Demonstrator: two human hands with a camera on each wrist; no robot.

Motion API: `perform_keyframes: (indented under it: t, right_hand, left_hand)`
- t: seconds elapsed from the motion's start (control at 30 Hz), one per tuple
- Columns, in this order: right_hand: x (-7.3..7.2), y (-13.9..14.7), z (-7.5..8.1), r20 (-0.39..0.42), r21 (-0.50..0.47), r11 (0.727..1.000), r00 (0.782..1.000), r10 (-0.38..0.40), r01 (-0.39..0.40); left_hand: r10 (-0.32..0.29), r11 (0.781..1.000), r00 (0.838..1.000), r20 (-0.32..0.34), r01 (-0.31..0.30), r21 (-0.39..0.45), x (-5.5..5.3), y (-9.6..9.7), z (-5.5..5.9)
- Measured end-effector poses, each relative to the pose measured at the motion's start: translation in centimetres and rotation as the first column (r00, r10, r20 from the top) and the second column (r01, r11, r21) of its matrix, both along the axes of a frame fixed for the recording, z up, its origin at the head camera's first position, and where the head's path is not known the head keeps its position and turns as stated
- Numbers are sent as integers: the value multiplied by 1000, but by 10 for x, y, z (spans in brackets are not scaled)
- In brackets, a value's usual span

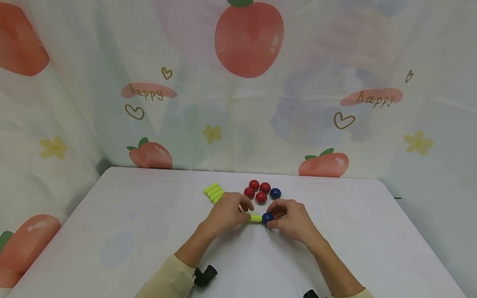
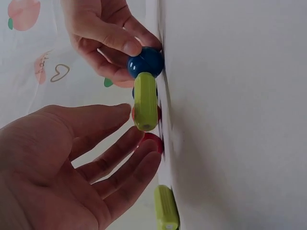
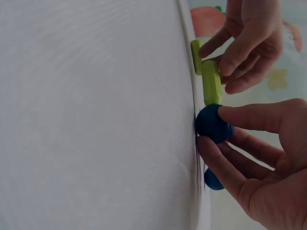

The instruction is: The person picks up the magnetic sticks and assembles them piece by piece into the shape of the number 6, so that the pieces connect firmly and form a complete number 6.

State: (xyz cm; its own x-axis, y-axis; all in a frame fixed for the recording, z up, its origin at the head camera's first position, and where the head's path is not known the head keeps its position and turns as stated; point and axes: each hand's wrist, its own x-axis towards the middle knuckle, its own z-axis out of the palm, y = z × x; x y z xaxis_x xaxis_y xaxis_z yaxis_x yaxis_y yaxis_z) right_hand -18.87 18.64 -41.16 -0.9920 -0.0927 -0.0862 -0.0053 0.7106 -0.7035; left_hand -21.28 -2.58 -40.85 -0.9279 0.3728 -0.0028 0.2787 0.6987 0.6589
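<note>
My right hand (image 1: 292,219) pinches a dark blue ball (image 3: 213,123) between thumb and fingers, low at the white tabletop. A ribbed lime-green rod (image 2: 146,101) meets that ball at one end, so the two form one straight piece. Around the rod's free end, my left hand (image 1: 229,211) holds its thumb and fingers apart and loosely bent. In the left wrist view the fingertips (image 2: 125,113) are close beside the rod without gripping it; whether one touches it I cannot tell.
Several red balls (image 1: 261,198) cluster just beyond the hands, with a second blue ball (image 1: 275,193) at their right. Several more green rods (image 1: 213,191) lie side by side behind the left hand. A printed cloth (image 1: 231,124) hangs along the table's (image 1: 149,231) far edge.
</note>
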Motion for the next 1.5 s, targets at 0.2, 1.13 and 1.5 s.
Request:
perform_keyframes:
  t: [0.2,1.13,1.5]
  right_hand:
    - [1,1,-1,5,7,1000,1000,-2,2]
    - [0,-2,-2,8,-38,999,1000,-5,5]
    - [0,-2,-2,11,-33,999,1000,-14,15]
  left_hand:
    - [96,992,995,-22,-94,79,-8,-3,-1]
    - [156,976,987,34,-159,148,-50,14,-12]
    - [170,974,985,28,-173,146,-48,16,-12]
